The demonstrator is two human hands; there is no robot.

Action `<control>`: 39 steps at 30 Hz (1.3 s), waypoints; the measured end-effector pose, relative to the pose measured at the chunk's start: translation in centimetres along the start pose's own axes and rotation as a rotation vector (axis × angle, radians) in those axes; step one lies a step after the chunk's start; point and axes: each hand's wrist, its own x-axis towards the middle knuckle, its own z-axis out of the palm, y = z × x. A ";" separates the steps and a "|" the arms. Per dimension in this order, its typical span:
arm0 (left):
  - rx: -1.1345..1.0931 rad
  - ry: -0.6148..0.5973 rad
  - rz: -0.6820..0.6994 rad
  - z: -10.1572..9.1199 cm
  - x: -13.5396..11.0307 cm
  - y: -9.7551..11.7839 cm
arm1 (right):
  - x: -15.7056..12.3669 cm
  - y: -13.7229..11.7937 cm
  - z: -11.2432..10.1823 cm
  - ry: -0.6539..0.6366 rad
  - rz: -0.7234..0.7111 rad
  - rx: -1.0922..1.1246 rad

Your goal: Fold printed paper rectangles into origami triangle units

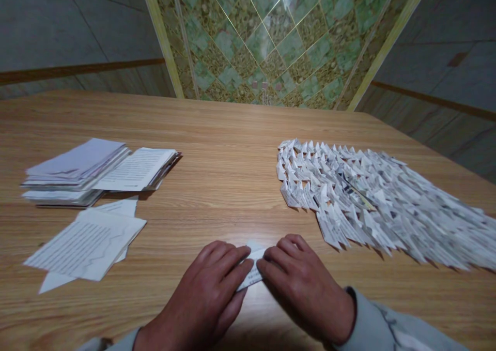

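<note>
Both of my hands rest on the wooden table [232,185] near its front edge, fingertips meeting over a small folded piece of printed paper [253,271]. My left hand [205,294] presses on the paper's left side with fingers together and bent. My right hand [302,284] covers the right side, fingers curled down on the paper. Only the paper's middle strip shows between the hands.
A wide spread of several small folded paper pieces [372,196] lies in overlapping rows at the right. A stack of printed sheets [89,172] sits at the left, with loose cut sheets [85,245] in front of it. A tiled wall stands behind the table.
</note>
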 end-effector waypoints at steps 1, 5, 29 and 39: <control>0.003 -0.001 -0.005 0.0 0.0 -0.1 | 0.0 0.0 0.1 -0.002 0.003 0.010; -0.015 0.006 -0.015 -0.1 0.1 -0.3 | -0.2 0.3 0.3 -0.016 0.061 0.105; -0.094 -0.064 -0.113 -1.0 0.3 -0.4 | -0.3 0.8 -0.1 -0.064 0.189 0.302; -0.074 -0.063 -0.074 -0.9 0.3 -0.5 | -0.1 0.9 -0.8 -0.071 0.099 0.172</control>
